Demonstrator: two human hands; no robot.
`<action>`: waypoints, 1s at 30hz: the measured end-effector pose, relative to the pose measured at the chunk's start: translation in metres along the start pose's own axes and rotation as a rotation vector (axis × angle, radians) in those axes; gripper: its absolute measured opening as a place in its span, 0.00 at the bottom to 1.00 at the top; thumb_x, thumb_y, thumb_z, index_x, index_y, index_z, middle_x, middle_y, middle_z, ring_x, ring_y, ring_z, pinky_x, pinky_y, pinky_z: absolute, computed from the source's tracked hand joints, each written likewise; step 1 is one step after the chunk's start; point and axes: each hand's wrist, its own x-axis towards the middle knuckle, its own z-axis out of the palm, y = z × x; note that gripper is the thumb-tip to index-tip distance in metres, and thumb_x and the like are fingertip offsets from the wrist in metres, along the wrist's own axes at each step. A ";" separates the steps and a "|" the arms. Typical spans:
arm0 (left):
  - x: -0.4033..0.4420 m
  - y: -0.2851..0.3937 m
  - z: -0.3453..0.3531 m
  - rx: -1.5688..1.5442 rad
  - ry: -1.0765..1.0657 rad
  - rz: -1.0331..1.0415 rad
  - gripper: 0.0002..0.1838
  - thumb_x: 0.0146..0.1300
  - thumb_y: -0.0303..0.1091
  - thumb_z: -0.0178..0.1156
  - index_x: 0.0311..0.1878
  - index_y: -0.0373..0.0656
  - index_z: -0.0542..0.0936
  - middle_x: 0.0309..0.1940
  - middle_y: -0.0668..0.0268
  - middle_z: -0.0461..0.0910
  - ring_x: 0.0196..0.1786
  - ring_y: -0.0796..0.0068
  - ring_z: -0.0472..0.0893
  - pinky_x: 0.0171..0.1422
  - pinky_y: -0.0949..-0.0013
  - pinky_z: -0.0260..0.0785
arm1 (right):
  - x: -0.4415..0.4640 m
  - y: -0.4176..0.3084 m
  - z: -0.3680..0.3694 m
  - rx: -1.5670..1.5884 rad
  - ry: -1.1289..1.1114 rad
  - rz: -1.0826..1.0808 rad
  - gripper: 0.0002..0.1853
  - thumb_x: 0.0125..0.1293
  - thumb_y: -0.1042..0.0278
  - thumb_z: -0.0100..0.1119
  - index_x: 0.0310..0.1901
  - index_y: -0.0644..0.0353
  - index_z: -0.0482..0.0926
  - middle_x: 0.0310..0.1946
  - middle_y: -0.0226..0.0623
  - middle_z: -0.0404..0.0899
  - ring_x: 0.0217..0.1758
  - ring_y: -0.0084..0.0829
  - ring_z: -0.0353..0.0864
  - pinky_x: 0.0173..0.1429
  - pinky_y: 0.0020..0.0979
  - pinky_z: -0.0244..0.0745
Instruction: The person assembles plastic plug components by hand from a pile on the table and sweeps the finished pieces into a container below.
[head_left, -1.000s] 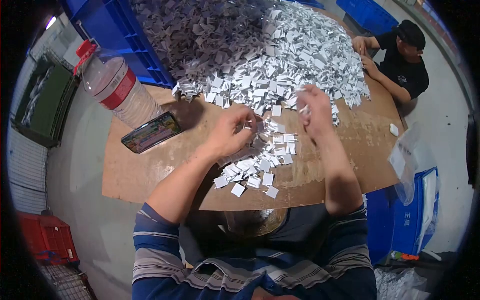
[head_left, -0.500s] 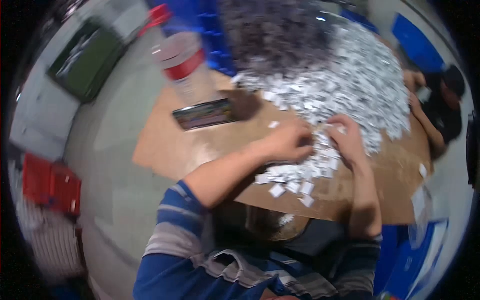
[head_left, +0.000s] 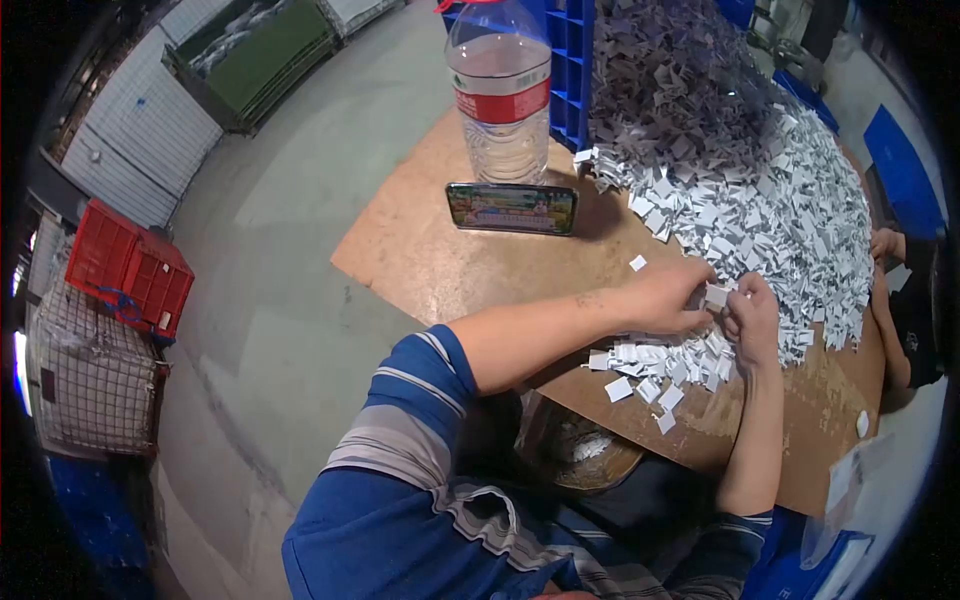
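Note:
My left hand (head_left: 672,296) is closed, thumb and fingers pinching a small white rectangular piece (head_left: 717,296). Close beside it, my right hand (head_left: 754,318) has its fingers curled at the other edge of the same piece. Below my hands lies a loose cluster of similar flat white pieces (head_left: 665,362). Just beyond them, a large heap of these pieces (head_left: 745,225) covers the right side of the brown table (head_left: 420,240). One lone piece (head_left: 638,263) rests beyond my left wrist.
A phone (head_left: 512,210) with a lit screen leans against a large water bottle (head_left: 505,110). Behind stands a blue plastic crate (head_left: 570,75). Another person's arms (head_left: 884,290) reach the heap from the right. Red crates (head_left: 130,268) and a green bin (head_left: 255,65) stand left on the floor.
The camera view has swung, so the table sits further right in the picture. My hands have come closer together, and a white piece now shows between them.

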 end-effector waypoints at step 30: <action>-0.111 -0.012 -0.101 0.675 0.296 -0.022 0.13 0.63 0.40 0.65 0.26 0.44 0.78 0.20 0.61 0.78 0.18 0.56 0.73 0.23 0.58 0.66 | 0.017 0.026 -0.008 -0.480 0.116 -0.318 0.08 0.60 0.65 0.65 0.32 0.60 0.80 0.28 0.32 0.80 0.31 0.32 0.77 0.41 0.32 0.74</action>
